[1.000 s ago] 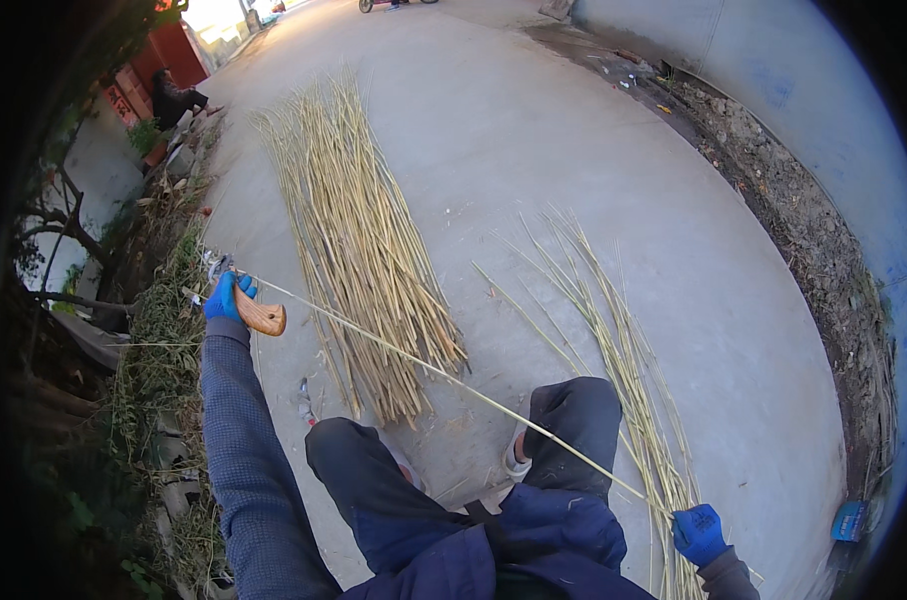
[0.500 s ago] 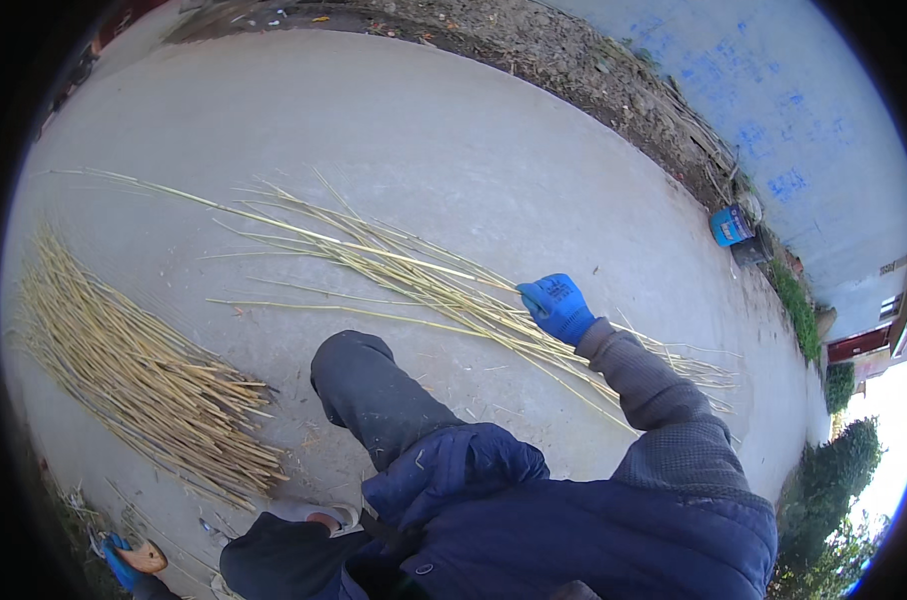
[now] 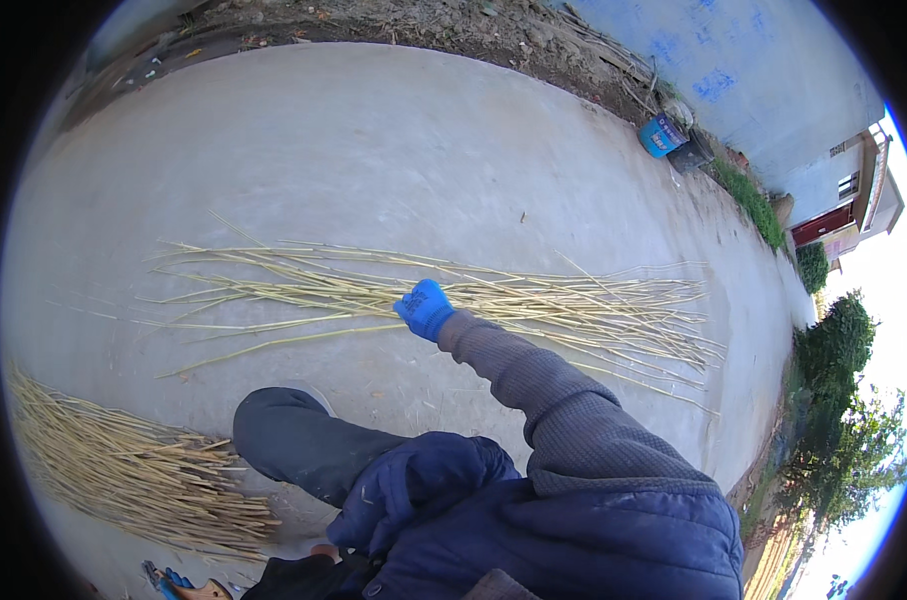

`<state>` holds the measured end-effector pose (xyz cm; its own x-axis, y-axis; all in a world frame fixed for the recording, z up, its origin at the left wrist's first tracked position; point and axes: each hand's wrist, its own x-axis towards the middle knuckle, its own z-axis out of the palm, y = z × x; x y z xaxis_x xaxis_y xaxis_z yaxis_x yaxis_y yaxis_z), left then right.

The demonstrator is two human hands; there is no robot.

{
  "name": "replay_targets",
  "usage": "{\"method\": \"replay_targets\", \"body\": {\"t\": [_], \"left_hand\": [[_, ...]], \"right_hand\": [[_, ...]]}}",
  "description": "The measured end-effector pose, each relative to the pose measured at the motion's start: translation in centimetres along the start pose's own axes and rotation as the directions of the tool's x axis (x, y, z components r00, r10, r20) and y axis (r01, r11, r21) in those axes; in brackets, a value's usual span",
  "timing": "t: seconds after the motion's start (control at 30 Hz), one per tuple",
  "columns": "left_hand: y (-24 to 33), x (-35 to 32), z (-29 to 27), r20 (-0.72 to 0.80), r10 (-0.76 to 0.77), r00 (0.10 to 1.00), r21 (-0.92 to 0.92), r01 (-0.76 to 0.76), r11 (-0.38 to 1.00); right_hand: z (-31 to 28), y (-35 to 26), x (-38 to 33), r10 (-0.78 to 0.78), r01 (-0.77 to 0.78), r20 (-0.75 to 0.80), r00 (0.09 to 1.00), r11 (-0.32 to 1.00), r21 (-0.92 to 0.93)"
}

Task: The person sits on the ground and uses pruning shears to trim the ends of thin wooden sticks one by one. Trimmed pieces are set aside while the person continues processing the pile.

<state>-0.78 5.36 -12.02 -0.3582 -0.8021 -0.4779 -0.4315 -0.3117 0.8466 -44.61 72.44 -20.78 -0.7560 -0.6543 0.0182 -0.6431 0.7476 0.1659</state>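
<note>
My right hand (image 3: 426, 308), in a blue glove, is closed on a long thin stalk over a loose spread of stalks (image 3: 574, 300). The stalk's blurred tip reaches left past the others. These stalks are pale yellow-green and lie roughly crosswise in front of me on the concrete. At the lower left edge, my gloved left hand (image 3: 177, 580) is partly cut off, its fingers wrapped around a tool with a tan wooden part (image 3: 209, 590). What kind of tool it is cannot be made out.
A thick pile of drier, tan stalks (image 3: 144, 480) lies at the left near my legs. By the pale blue wall (image 3: 744, 60) stand a blue bucket (image 3: 661, 135) and a dark bucket (image 3: 694, 152). Along the concrete's far edge runs a dirt strip (image 3: 454, 35).
My right hand has moved left along the loose stalks with the stalk in it. The view has turned, so the stalks lie more level and the buckets sit further left.
</note>
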Motion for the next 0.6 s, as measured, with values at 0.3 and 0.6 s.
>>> {"method": "replay_targets", "body": {"t": [0.3, 0.6], "left_hand": [[0.9, 0.6, 1.6, 0.103, 0.018, 0.995, 0.096, -0.028, 0.995], [4.2, -6.9, 5.8, 0.03, 0.153, 0.988, -0.329, -0.135, 0.935]], "right_hand": [[3.5, 2.2, -4.2, 0.289, -0.298, 0.254, 0.923, 0.955, -0.006], [3.1, 8.4, -5.1, 0.614, -0.432, 0.567, 0.549, 0.789, -0.436]]}}
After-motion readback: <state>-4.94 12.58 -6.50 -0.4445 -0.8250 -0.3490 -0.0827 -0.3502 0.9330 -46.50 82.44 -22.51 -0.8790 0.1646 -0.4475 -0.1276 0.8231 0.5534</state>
